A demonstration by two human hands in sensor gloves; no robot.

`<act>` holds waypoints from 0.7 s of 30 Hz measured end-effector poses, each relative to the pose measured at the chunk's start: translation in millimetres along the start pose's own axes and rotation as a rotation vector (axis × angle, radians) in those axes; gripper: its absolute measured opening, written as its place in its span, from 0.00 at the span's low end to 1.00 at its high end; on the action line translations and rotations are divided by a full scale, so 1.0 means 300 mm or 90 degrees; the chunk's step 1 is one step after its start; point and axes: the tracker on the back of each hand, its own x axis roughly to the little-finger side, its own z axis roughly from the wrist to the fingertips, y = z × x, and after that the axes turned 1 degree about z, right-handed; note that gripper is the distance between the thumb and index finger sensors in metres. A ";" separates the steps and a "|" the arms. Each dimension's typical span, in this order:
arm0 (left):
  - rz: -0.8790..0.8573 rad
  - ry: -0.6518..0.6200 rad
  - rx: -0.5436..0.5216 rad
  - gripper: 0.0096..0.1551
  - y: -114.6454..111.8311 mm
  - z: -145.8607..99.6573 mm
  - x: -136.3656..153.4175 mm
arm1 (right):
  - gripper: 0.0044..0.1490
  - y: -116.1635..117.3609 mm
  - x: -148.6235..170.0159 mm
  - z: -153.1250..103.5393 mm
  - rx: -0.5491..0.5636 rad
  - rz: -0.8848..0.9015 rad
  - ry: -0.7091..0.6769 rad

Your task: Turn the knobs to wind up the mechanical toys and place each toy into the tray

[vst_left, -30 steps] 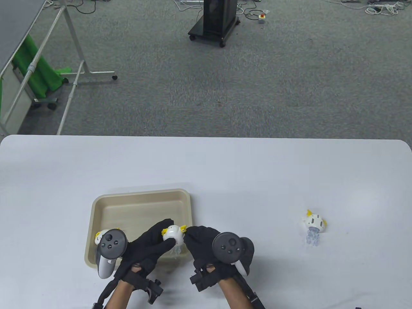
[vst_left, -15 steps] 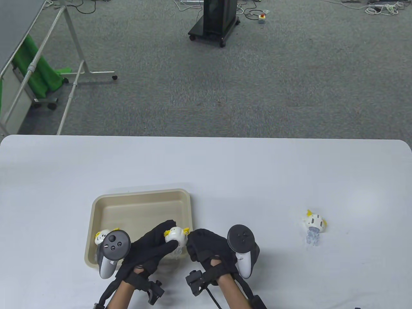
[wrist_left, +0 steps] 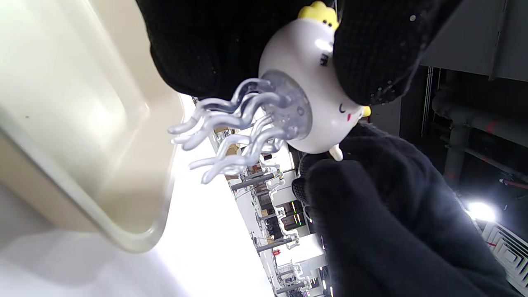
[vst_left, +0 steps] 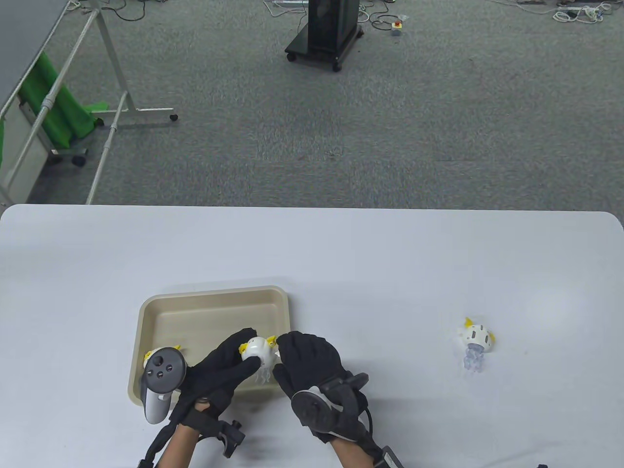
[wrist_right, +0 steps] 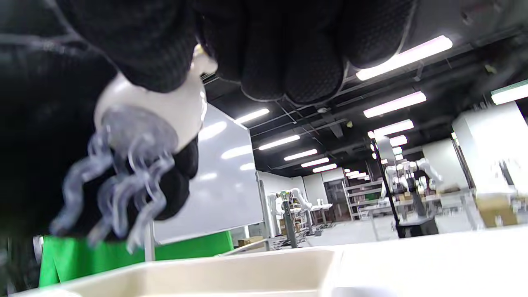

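My left hand [vst_left: 240,352] grips a white jellyfish toy [vst_left: 257,349] with yellow nubs and clear tentacles, held just above the near right corner of the beige tray [vst_left: 214,298]. My right hand [vst_left: 287,347] presses against the toy's right side, fingers curled around its small white knob [wrist_left: 336,153]. In the left wrist view the toy [wrist_left: 305,95] hangs with its tentacles toward the tray wall [wrist_left: 95,136]. In the right wrist view the toy [wrist_right: 165,109] is above the tray rim [wrist_right: 231,264]. A second toy [vst_left: 149,356] lies in the tray, mostly hidden by my left tracker. A third toy [vst_left: 476,337] lies on the table to the right.
The white table [vst_left: 341,253] ends at a far edge with grey carpet beyond. A black wheeled stand [vst_left: 325,34] and a metal frame with green cloth [vst_left: 58,112] stand on the floor, far from the hands.
My right wrist has rolled over, swinging its tracker from the far side to the near side while the fingers stay at the toy. The toy and left hand shifted slightly left and farther.
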 end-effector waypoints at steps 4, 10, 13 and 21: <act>-0.006 0.002 0.003 0.44 -0.003 0.001 0.002 | 0.36 0.005 -0.013 -0.001 0.030 -0.043 -0.021; -0.013 0.004 0.010 0.44 -0.013 0.002 -0.002 | 0.31 0.003 -0.013 -0.006 0.059 -0.052 -0.039; -0.010 0.004 0.009 0.44 -0.018 0.000 -0.005 | 0.29 -0.002 -0.006 -0.001 0.056 -0.037 -0.033; 0.016 -0.023 0.031 0.44 -0.025 0.004 -0.030 | 0.25 0.024 0.153 0.039 -0.081 0.440 0.259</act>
